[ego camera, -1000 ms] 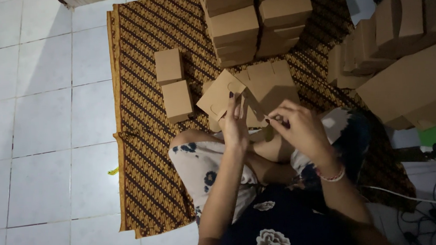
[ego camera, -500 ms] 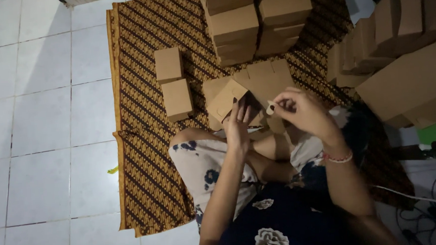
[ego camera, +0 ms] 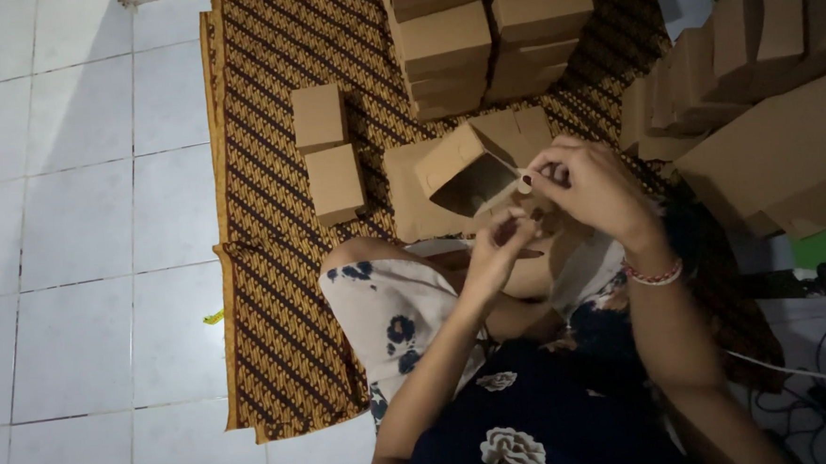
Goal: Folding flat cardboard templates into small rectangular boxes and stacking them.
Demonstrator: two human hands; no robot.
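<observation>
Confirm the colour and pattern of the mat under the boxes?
Brown and black with a fine diagonal batik-like pattern; the mat shows best in the head view.

Two hands are in view, a left hand and a right hand, with one half-folded brown cardboard box between them. Two small closed boxes sit side by side on one patterned brown mat. Two stacks of finished boxes stand beyond; the number in each stack cannot be made out.
</observation>
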